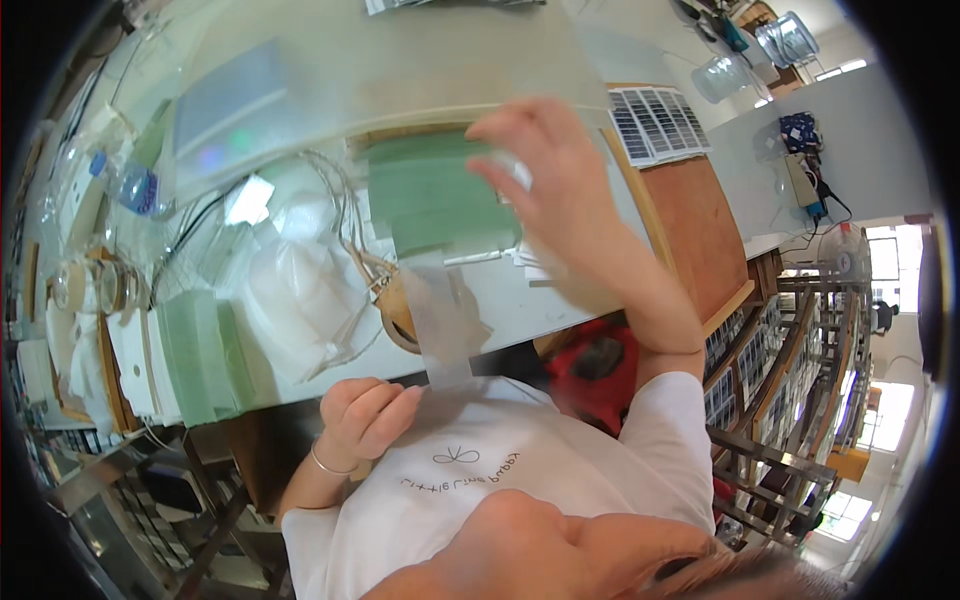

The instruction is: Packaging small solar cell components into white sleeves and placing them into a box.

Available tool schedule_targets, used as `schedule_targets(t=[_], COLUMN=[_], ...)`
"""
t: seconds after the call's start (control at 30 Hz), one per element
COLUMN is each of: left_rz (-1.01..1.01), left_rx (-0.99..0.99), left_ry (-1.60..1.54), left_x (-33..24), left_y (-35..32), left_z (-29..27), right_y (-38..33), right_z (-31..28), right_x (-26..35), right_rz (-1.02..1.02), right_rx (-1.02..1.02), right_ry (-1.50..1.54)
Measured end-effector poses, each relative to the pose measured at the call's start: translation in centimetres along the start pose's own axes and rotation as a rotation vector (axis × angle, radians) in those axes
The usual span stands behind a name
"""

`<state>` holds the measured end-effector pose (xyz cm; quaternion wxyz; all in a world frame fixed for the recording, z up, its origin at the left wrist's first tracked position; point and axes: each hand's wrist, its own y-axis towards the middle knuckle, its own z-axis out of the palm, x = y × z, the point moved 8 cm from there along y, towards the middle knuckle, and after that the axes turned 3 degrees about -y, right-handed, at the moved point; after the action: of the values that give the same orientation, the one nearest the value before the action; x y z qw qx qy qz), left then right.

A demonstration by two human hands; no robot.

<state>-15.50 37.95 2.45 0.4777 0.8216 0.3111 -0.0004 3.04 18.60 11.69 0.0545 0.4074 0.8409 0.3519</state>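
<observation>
My left hand (368, 418) is close to my shirt at the table's front edge, its fingers curled and pinched together. At its fingertips is the lower corner of a thin, translucent strip of film (443, 335), which stands out in front of a brown tape roll (398, 318). Raised over the far right part of the table, my right hand (545, 165) is smeared by motion; its thumb and fingers are curved and apart, with nothing clearly held. Beneath and left of it lies a stack of green sheets (425, 195).
A clear panel (400, 85) spans the table above the green stack. White plastic wrapping (300, 300), another green stack (205, 355) and a water bottle (135, 188) stand left. At right are a brown board (690, 220), a sheet of dark rectangles (658, 125) and a loaded rack (780, 380).
</observation>
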Motion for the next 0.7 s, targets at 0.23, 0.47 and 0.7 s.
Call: schedule_targets(t=[0.23, 0.47, 0.7], left_rz=[-0.07, -0.068, -0.053], left_rx=[-0.063, -0.023, 0.007], left_ry=[0.03, 0.035, 0.092], left_x=[2.6, 3.0, 3.2], left_y=[-2.1, -2.9, -3.2], left_z=[0.3, 0.6, 1.0], right_y=[11.7, 21.7, 25.0], right_z=[4.0, 12.9, 19.2], right_x=[-15.7, -21.9, -18.1], right_rz=[0.051, 0.152, 0.267], right_rx=[0.149, 0.121, 0.409], right_ry=[-0.243, -0.27, -0.272])
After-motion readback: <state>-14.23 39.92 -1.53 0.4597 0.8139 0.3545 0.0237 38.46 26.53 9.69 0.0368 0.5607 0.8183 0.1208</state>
